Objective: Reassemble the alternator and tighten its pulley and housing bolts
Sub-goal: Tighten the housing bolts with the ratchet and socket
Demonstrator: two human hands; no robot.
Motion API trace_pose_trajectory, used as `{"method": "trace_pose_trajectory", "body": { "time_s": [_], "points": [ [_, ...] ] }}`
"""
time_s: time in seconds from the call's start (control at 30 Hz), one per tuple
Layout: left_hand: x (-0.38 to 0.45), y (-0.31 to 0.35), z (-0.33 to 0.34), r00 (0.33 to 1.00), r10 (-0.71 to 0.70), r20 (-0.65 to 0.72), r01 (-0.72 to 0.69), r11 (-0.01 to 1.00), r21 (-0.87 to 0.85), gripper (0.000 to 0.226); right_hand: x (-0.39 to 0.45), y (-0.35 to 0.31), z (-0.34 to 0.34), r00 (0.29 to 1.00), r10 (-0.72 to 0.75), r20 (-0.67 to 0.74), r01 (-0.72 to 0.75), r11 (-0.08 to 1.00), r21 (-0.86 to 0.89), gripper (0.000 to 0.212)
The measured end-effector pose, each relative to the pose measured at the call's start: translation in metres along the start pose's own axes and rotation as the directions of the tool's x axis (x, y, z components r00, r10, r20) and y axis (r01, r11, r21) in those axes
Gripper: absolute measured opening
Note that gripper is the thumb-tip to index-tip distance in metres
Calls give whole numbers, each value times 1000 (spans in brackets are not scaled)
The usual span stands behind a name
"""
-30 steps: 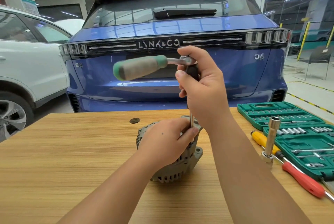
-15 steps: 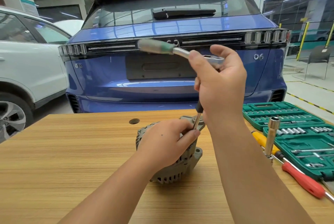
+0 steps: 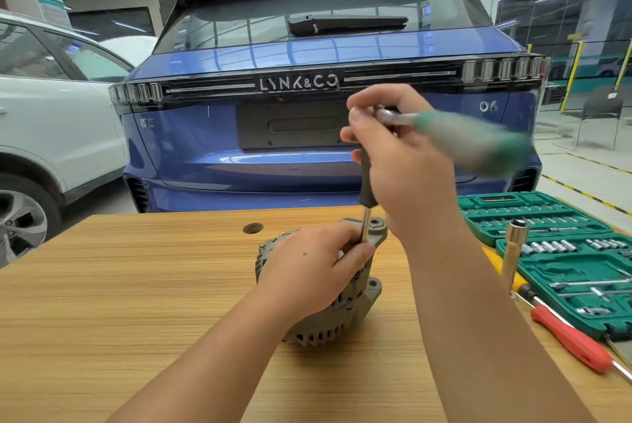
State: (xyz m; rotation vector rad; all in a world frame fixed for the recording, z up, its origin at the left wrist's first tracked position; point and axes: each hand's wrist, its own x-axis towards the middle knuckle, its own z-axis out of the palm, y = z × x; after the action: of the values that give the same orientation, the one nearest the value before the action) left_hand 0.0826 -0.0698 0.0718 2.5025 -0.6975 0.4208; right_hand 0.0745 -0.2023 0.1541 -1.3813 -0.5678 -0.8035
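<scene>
Alternator (image 3: 337, 310) on edge, mid-table (image 3: 102, 303). My left hand (image 3: 307, 272) clamps housing, fingertips pinching extension shaft (image 3: 366, 229) so socket stays on bolt. My right hand (image 3: 403, 166) above alternator, curled round ratchet (image 3: 455, 135) head; handle blurred. Housing bolt likely being run down.

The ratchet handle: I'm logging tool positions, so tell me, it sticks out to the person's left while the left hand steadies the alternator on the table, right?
Not quite. In the head view the ratchet handle, blurred by motion, sticks out to the person's right, not left. The right hand grips its head end. The rest stands: the left hand steadies the alternator on the table.
</scene>
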Motion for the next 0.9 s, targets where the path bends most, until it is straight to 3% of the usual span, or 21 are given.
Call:
{"method": "trace_pose_trajectory", "body": {
  "time_s": [0.07, 0.2, 0.27, 0.4, 0.47, 0.57, 0.63, 0.67, 0.7, 0.77, 0.83, 0.9],
  "points": [
    [0, 0, 0, 1000, -2, 2, 2, 1000, 1, 21, 0, 2, -2, 994, -60, 90, 72, 987, -142, 34],
    [2, -1, 1, 1000, -18, 19, 18, 1000, 3, 27, 0, -2, 0, 968, 130, 216, -155, 982, 108, 32],
    [2, 0, 1, 999, -20, 25, 20, 1000, -1, 29, -1, -3, 1, 968, 124, 218, -161, 974, 161, 27],
    [2, -1, 1, 999, -17, 28, 17, 1000, 5, 27, -3, -2, 2, 983, 68, 171, -85, 992, 96, 9],
    [2, -1, 1, 999, -16, 31, 16, 1000, 4, 26, -4, -3, 1, 987, 77, 142, -90, 992, 89, 11],
    [1, -1, 1, 1000, -5, 16, 5, 1000, 10, 24, -4, -3, 2, 996, 82, -33, -81, 996, 23, 30],
    [1, -2, 1, 1000, 10, 3, -10, 1000, 15, 28, -3, -4, 4, 979, 102, -179, -105, 994, -8, 30],
    [1, -2, 1, 1000, 21, -1, -21, 1000, 16, 29, -2, -6, 3, 963, 163, -215, -151, 986, 73, 25],
    [1, -3, 1, 1000, 29, -3, -29, 999, 20, 31, 0, -9, 2, 945, 268, -188, -223, 947, 229, 19],
    [3, -4, 1, 1000, 30, -2, -30, 999, 30, 32, 5, -12, -5, 889, 459, 4, -401, 774, 490, 10],
    [3, -4, 2, 1000, 22, 1, -22, 999, 29, 29, 9, -14, -13, 837, 530, 136, -510, 664, 547, 13],
    [3, -4, 3, 1000, 20, 1, -20, 999, 27, 26, 10, -12, -15, 831, 536, 147, -522, 662, 539, 14]
  ]
}}
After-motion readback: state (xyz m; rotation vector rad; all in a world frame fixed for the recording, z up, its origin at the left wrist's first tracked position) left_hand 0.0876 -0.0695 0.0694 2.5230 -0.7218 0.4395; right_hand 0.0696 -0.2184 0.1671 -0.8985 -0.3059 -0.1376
